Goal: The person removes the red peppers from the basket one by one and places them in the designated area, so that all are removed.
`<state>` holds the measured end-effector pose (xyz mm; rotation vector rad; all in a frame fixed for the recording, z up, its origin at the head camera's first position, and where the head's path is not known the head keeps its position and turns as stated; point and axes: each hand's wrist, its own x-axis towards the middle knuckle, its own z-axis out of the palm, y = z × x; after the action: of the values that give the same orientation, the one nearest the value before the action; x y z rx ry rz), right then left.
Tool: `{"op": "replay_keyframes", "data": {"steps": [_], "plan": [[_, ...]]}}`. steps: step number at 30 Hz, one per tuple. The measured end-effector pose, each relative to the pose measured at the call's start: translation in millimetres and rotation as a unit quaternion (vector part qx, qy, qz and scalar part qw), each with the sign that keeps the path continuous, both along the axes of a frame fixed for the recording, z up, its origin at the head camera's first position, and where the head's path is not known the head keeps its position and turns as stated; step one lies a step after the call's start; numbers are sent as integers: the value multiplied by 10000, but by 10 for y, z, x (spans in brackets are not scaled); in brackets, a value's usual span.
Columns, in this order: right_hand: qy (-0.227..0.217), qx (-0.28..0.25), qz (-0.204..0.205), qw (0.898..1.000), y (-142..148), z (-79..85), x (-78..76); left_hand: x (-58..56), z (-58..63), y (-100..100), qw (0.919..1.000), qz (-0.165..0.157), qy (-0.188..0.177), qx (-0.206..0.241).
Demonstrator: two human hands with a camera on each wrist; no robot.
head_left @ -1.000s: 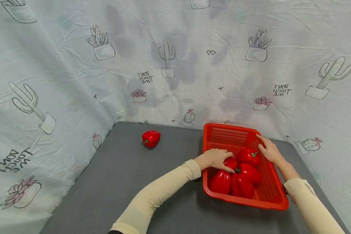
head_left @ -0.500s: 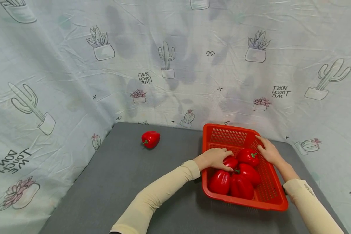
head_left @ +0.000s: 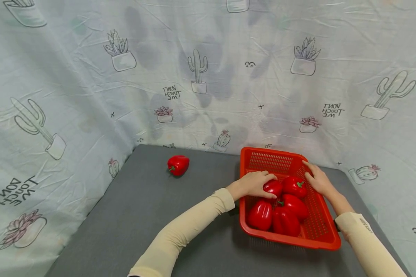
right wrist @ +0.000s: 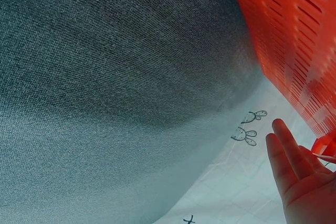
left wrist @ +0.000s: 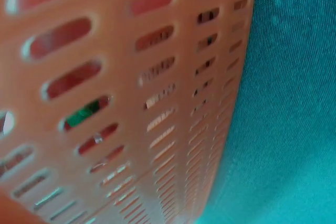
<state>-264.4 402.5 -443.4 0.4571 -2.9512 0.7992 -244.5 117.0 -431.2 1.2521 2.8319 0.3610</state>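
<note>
My left hand (head_left: 254,185) reaches over the left rim into an orange-red plastic basket (head_left: 294,240), its fingers and thumb around a red bell pepper (head_left: 273,187). Several other peppers lie in the basket: one red bell pepper (head_left: 295,187) right beside the held one, others nearer the front. On the right rim rests my right hand (head_left: 319,181); in the right wrist view, straight fingers (right wrist: 286,156) extend outside the basket wall (right wrist: 294,40). The left wrist view is filled by the slotted basket wall (left wrist: 113,56), with the left hand out of sight behind it.
A single red bell pepper (head_left: 178,165) lies on the grey table (head_left: 152,200), toward the back left. A pale curtain (head_left: 208,77) with cactus drawings hangs close behind the table and along its sides.
My left hand has moved slightly toward the back of the basket, and the pepper under it has shifted away from the front ones. The right hand and basket look nearly still.
</note>
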Motion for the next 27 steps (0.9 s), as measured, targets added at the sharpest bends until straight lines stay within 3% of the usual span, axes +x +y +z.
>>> {"op": "replay_keyframes", "data": {"steps": [27], "plan": [[26, 68, -9, 10000, -5, 0, -5, -32, 159, -129, 9986, 4, 412, 316]]}}
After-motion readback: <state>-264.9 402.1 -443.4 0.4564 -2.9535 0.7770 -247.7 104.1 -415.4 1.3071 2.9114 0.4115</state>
